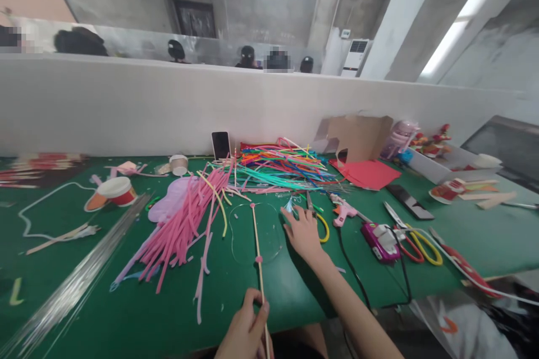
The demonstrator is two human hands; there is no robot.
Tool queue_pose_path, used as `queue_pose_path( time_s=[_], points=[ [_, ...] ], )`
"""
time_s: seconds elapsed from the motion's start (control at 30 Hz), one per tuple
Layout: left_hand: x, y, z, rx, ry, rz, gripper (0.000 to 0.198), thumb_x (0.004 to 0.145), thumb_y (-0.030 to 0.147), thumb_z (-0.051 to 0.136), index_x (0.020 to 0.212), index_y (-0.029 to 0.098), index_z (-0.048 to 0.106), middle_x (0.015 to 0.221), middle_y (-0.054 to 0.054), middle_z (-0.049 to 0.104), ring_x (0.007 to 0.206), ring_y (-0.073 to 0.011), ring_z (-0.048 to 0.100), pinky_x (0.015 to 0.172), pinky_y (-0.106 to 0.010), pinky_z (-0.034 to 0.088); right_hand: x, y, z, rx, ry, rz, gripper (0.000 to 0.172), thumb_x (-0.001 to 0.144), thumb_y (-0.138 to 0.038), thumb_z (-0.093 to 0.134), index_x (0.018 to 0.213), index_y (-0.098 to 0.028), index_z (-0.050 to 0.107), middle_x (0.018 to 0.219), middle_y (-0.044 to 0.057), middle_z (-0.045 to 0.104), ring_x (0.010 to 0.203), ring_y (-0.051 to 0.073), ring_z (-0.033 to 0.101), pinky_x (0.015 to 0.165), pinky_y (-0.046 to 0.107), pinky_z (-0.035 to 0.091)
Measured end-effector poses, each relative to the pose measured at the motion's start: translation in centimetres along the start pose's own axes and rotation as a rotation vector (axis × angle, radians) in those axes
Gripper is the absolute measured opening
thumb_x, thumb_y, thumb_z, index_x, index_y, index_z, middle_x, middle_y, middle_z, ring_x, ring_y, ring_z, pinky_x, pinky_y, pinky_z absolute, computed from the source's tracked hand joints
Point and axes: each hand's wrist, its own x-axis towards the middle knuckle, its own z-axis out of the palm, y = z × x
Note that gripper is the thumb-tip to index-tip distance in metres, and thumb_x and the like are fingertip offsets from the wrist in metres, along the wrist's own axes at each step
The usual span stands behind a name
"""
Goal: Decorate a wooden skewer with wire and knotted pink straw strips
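My left hand (247, 322) is closed around the lower part of a thin wooden stick (256, 233) near the table's front edge. Two pink bands sit on the stick, and a clear wire loop (233, 241) bows out from it on both sides. To the right of that loop, my right hand (303, 230) reaches over the table with fingers spread. Its fingertips are close to a small light-blue tassel (288, 205) and the yellow-handled scissors (323, 228); I cannot tell if they touch either.
Pink pipe cleaners (185, 219) lie left, beside a bundle of clear wires (92, 269). Multicoloured pipe cleaners (282, 165) are heaped at the back. To the right are a pink glue gun (344, 211), a purple power strip (381, 242), large scissors (425, 244) and a phone (409, 202).
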Motion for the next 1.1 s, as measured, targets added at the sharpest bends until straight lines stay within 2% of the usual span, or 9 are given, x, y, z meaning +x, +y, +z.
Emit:
queue_pose_path(
  time_s=[0.1,0.23,0.33,0.43,0.6,0.8,0.9,1.0,1.1],
  points=[
    [-0.3,0.9,-1.2,0.240,-0.048,0.019,0.057,0.083,0.079,0.035,0.093,0.023,0.043,0.046,0.002,0.058,0.039,-0.0164,0.056,0.043,-0.024,0.037,1.7,0.3,1.0,-0.055,-0.039,0.002,0.032,0.096,-0.030,0.050,0.123,-0.029,0.066,0.136,0.009,0.057,0.117,0.033,0.047,0.087,0.043,0.039],
    [-1.6,4.6,-4.5,0.409,-0.019,-0.023,0.047,0.093,0.063,0.030,0.092,0.023,0.053,0.057,0.001,0.065,0.040,-0.0142,0.054,0.046,-0.024,0.037,2.5,1.1,2.0,-0.110,0.001,0.123,0.031,0.097,-0.024,0.045,0.113,-0.014,0.070,0.129,0.015,0.061,0.110,0.035,0.049,0.083,0.044,0.040],
    [-0.5,7.9,-8.9,0.666,0.275,0.069,0.038,0.094,0.053,0.037,0.087,0.022,0.057,0.068,-0.001,0.069,0.058,-0.0169,0.064,0.056,-0.025,0.041,2.3,1.5,2.0,-0.040,0.078,0.130,0.029,0.095,-0.025,0.050,0.114,-0.014,0.069,0.125,0.015,0.063,0.107,0.034,0.050,0.082,0.043,0.040],
    [3.1,10.3,-13.8,0.924,0.611,0.114,0.029,0.095,0.041,0.039,0.091,0.022,0.061,0.084,-0.005,0.072,0.077,-0.0217,0.068,0.064,-0.028,0.042,2.5,1.1,1.2,0.129,0.160,0.045,0.022,0.095,-0.029,0.054,0.100,-0.016,0.071,0.113,0.013,0.066,0.104,0.030,0.051,0.088,0.041,0.039],
    [9.7,11.5,-18.5,1.044,0.860,0.084,0.032,0.089,0.038,0.051,0.099,0.011,0.065,0.095,-0.021,0.071,0.087,-0.0344,0.069,0.064,-0.033,0.044,4.2,-2.5,0.0,0.390,0.134,-0.082,0.042,0.102,-0.040,0.040,0.076,-0.019,0.065,0.087,0.009,0.067,0.090,0.025,0.052,0.088,0.038,0.040],
    [10.4,10.8,-19.0,0.946,0.820,0.229,0.050,0.098,0.044,0.028,0.094,0.013,0.067,0.077,-0.014,0.070,0.075,-0.0252,0.067,0.064,-0.029,0.043,5.2,-7.6,1.2,0.857,0.053,-0.003,0.039,0.099,-0.048,0.042,0.081,-0.020,0.062,0.084,0.006,0.066,0.082,0.021,0.057,0.079,0.034,0.043],
    [9.8,10.6,-17.4,0.848,0.630,0.361,0.059,0.100,0.047,0.020,0.089,0.015,0.068,0.068,-0.006,0.068,0.063,-0.0183,0.062,0.058,-0.025,0.041,5.1,-9.6,2.0,1.223,-0.059,0.147,0.038,0.092,-0.055,0.051,0.092,-0.019,0.064,0.079,0.003,0.065,0.067,0.016,0.057,0.062,0.028,0.044],
    [9.7,10.6,-15.2,0.763,0.417,0.474,0.052,0.096,0.050,0.032,0.079,0.016,0.069,0.065,-0.003,0.068,0.060,-0.0151,0.060,0.056,-0.022,0.041,5.0,-10.8,2.2,1.487,-0.240,0.162,0.044,0.086,-0.058,0.057,0.105,-0.019,0.063,0.068,-0.002,0.060,0.052,0.012,0.050,0.049,0.024,0.038],
    [9.7,10.7,-14.3,0.679,0.335,0.536,0.052,0.096,0.050,0.035,0.079,0.016,0.071,0.063,-0.002,0.067,0.058,-0.0143,0.059,0.056,-0.022,0.042,5.7,-11.3,1.7,1.530,-0.301,0.118,0.040,0.083,-0.058,0.061,0.090,-0.019,0.061,0.060,-0.005,0.051,0.047,0.009,0.045,0.046,0.022,0.036]
  ],
)
